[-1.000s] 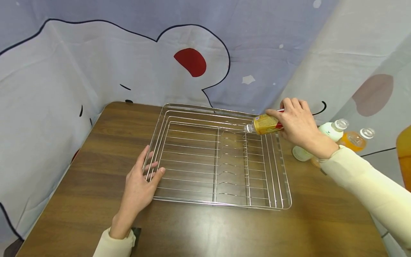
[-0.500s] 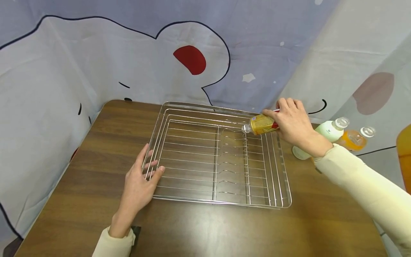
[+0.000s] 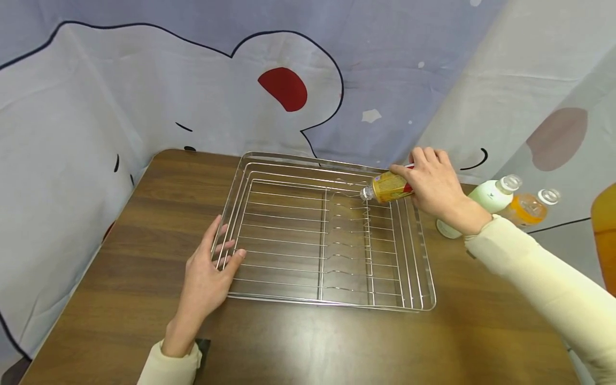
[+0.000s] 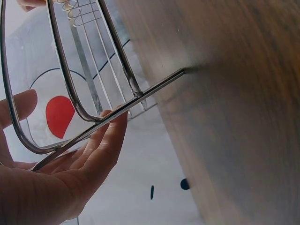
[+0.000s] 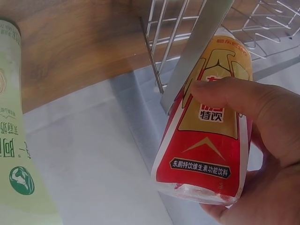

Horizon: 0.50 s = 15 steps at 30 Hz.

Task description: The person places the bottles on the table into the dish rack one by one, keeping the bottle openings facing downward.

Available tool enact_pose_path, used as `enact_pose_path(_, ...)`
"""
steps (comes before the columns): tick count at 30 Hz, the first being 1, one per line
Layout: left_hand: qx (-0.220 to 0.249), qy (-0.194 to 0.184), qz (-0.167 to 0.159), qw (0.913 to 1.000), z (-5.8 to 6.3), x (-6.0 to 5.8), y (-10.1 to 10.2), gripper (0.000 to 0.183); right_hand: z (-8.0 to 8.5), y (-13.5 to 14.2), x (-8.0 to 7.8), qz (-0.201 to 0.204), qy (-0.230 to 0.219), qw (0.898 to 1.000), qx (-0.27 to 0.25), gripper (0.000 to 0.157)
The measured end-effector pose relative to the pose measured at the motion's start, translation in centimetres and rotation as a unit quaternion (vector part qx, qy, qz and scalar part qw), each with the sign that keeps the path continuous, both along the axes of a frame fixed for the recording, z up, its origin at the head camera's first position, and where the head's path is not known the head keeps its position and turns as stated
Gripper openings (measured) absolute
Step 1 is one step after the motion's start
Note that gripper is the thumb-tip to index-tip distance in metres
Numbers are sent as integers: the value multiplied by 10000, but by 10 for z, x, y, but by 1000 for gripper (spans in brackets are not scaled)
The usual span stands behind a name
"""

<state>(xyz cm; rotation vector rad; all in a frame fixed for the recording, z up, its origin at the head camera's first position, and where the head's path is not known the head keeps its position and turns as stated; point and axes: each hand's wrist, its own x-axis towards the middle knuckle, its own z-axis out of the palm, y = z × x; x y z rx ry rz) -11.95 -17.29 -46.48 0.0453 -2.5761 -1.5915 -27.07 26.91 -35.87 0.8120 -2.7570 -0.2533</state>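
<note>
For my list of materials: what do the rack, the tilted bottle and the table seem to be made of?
Rack: apparently polished metal wire, by its silvery glints.
Bottle: probably glossy clear plastic, by its transparent, shiny neck.
Table: satin wood or laminate, by its brown grain and soft reflection; unclear which.

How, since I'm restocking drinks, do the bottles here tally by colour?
Red and yellow bottle, in the right hand: 1
Pale green bottle: 1
Orange bottle: 1
Total: 3
</note>
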Motion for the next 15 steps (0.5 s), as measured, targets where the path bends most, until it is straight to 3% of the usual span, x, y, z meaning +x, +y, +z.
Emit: enact_pose_path(15, -28, -63, 13, 10000, -1, -1, -1, 84, -3, -12, 0, -3, 159, 9997, 198, 62)
